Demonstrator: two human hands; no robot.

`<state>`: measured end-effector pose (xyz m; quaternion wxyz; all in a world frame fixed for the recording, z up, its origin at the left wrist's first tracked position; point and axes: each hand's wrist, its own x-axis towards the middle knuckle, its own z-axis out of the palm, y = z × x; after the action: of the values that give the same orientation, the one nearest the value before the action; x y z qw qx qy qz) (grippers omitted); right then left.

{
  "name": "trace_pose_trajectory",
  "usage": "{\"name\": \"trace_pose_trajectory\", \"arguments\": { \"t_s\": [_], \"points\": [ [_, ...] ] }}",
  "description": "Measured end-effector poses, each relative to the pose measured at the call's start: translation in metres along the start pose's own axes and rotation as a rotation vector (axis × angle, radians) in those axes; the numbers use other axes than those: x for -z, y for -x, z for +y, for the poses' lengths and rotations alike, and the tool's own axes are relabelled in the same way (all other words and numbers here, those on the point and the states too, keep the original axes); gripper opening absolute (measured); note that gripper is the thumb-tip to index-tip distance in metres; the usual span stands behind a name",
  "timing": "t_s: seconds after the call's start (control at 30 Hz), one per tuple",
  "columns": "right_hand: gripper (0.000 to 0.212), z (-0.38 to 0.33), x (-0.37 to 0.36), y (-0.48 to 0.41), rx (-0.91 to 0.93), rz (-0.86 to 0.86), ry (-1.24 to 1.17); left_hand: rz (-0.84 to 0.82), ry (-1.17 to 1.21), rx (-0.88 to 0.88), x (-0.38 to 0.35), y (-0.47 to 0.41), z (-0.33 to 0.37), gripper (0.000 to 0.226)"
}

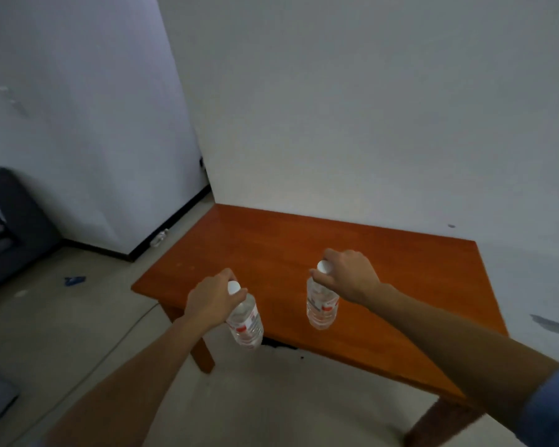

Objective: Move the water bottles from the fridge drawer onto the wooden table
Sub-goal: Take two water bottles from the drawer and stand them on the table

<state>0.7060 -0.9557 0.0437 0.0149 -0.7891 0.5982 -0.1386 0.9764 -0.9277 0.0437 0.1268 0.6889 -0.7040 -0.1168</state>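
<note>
A reddish-brown wooden table (271, 250) stands against the white wall. My left hand (212, 298) grips a clear water bottle (246, 324) by its white-capped neck, hanging tilted at the table's front edge. My right hand (347, 275) holds a second clear water bottle (322, 306) by its neck over the table top, upright. Whether that bottle's base touches the wood I cannot tell. Both bottles carry red and white labels. The fridge drawer is out of view.
A dark grey sofa (13, 227) sits at the far left. A blue scrap (74, 281) and a thin cable (133, 324) lie on the pale floor left of the table. A small white object (159, 237) rests by the wall's dark baseboard.
</note>
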Motion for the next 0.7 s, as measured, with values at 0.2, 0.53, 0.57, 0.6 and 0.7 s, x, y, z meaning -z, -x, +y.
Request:
{"name": "trace_pose_trajectory", "arguments": {
  "t_s": [0.2,0.53,0.57,0.6,0.7],
  "points": [
    [0.049,-0.032,-0.045,-0.109,0.017,-0.021,-0.030,0.035,0.005,0.070,0.015,-0.083,-0.076,0.023],
    [0.048,-0.085,-0.117,-0.266,-0.162,-0.009,-0.036,-0.039,-0.053,-0.078,0.031,-0.258,-0.183,0.024],
    [0.047,-0.087,-0.119,-0.278,-0.188,0.004,-0.039,-0.041,-0.055,-0.097,0.034,-0.276,-0.187,0.024],
    [0.046,-0.088,-0.120,-0.289,-0.214,0.011,-0.050,-0.044,-0.059,-0.113,0.037,-0.294,-0.189,0.024],
    [0.045,-0.087,-0.121,-0.323,-0.260,0.034,-0.065,-0.036,-0.054,-0.147,0.040,-0.344,-0.194,0.026]
  ]
}}
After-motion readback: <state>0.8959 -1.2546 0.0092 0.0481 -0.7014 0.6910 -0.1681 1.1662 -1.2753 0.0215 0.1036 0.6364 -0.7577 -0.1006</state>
